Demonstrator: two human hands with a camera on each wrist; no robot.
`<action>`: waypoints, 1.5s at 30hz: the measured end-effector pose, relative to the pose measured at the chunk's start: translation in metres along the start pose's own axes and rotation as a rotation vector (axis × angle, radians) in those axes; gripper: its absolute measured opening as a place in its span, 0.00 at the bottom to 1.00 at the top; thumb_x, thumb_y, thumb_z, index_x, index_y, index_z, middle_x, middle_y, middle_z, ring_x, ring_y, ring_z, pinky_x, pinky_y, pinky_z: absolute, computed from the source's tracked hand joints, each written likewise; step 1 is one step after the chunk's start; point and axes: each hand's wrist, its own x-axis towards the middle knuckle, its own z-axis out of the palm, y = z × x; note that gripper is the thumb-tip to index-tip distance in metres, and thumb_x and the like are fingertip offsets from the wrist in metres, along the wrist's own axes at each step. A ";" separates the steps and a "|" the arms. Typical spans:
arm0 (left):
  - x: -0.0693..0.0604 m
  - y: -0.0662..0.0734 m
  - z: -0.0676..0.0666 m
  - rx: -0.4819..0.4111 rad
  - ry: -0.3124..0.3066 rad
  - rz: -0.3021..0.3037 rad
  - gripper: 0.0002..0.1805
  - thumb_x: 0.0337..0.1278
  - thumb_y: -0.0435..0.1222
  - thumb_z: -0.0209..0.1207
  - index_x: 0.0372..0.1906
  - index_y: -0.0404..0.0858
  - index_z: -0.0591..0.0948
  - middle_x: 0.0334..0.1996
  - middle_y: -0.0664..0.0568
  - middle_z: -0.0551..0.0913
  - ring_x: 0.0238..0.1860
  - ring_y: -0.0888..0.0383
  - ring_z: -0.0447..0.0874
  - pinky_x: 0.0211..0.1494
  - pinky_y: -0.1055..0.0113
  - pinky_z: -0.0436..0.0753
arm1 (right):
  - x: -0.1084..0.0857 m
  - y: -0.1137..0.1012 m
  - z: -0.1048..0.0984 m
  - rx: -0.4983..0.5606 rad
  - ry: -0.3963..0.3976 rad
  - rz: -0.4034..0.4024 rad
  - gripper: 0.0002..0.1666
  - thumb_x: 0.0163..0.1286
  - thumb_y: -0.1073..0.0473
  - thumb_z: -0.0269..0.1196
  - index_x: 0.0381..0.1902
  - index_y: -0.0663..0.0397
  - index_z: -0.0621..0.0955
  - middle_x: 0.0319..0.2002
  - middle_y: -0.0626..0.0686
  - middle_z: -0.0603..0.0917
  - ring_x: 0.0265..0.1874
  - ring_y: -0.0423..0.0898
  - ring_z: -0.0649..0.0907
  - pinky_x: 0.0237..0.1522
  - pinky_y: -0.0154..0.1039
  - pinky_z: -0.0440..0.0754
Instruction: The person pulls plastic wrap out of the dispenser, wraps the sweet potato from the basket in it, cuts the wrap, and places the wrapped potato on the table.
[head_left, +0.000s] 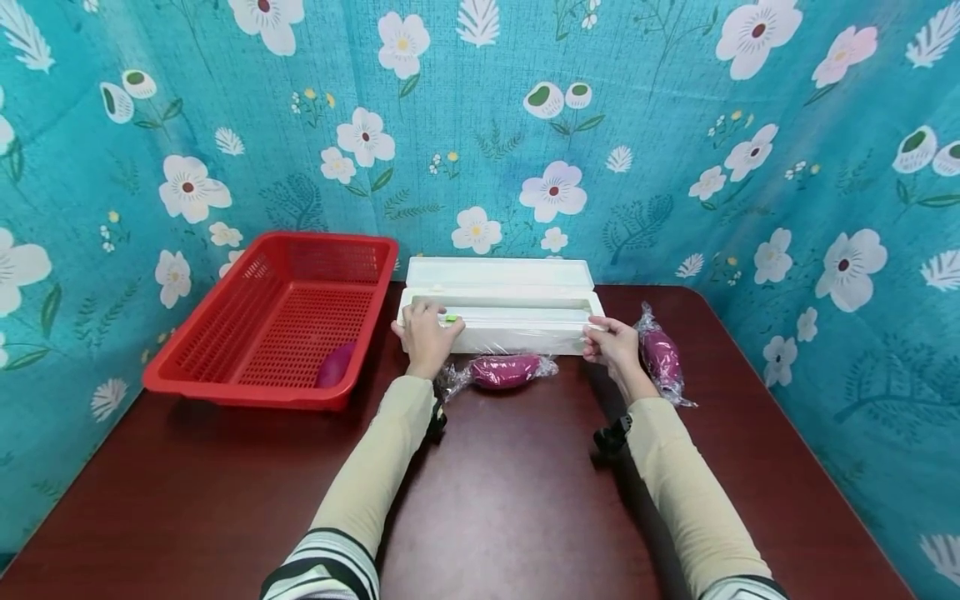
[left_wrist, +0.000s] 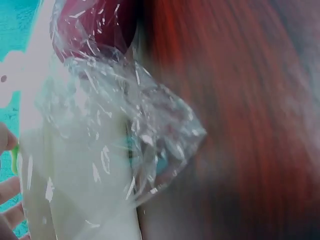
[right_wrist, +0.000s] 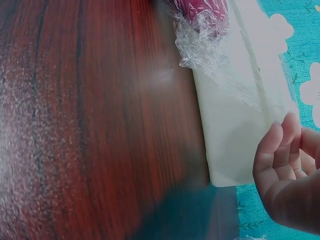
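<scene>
A long white cling film box stands at the back of the table, its lid raised. At its left end my left hand has thumb and finger at a small green slide cutter. My right hand grips the box's right end with bent fingers; whether film is pinched there too is unclear. Clear film hangs over the box front. Just before it lies a purple, elongated, vegetable-like item in film with bunched ends.
A red plastic basket stands at the left, holding an unwrapped purple item. Another film-wrapped purple item lies beside my right hand. A flowered blue cloth hangs behind the dark wooden table.
</scene>
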 end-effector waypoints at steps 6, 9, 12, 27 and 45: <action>-0.001 -0.012 -0.005 -0.064 0.051 -0.006 0.08 0.44 0.31 0.58 0.33 0.32 0.81 0.40 0.43 0.76 0.47 0.47 0.65 0.49 0.50 0.62 | -0.002 0.001 0.001 0.005 0.006 -0.011 0.23 0.61 0.71 0.56 0.55 0.70 0.68 0.12 0.49 0.76 0.08 0.39 0.75 0.14 0.33 0.76; -0.001 -0.014 -0.007 -0.096 0.050 0.011 0.08 0.47 0.28 0.55 0.34 0.30 0.81 0.41 0.40 0.76 0.47 0.46 0.65 0.49 0.50 0.63 | -0.003 0.000 0.001 -0.007 0.017 -0.014 0.23 0.61 0.71 0.56 0.55 0.71 0.69 0.12 0.49 0.76 0.08 0.39 0.75 0.13 0.33 0.76; -0.002 -0.015 -0.008 -0.090 0.061 0.017 0.09 0.48 0.26 0.53 0.34 0.29 0.81 0.40 0.40 0.77 0.47 0.45 0.66 0.48 0.49 0.64 | -0.002 0.001 0.002 -0.017 0.006 -0.012 0.23 0.61 0.71 0.55 0.55 0.71 0.68 0.12 0.48 0.76 0.08 0.38 0.75 0.13 0.33 0.76; 0.001 -0.024 -0.012 -0.112 0.138 0.018 0.10 0.48 0.20 0.50 0.32 0.25 0.81 0.34 0.37 0.80 0.42 0.42 0.72 0.47 0.54 0.70 | -0.002 0.007 0.000 0.012 0.011 -0.023 0.24 0.61 0.68 0.57 0.56 0.68 0.69 0.13 0.47 0.77 0.08 0.38 0.75 0.14 0.32 0.76; -0.010 0.022 -0.034 -0.036 0.014 0.390 0.05 0.47 0.30 0.58 0.32 0.34 0.80 0.28 0.46 0.80 0.33 0.50 0.76 0.35 0.59 0.74 | -0.017 -0.008 -0.001 -0.034 0.042 -0.128 0.24 0.60 0.43 0.58 0.39 0.58 0.68 0.17 0.52 0.78 0.08 0.40 0.76 0.10 0.31 0.72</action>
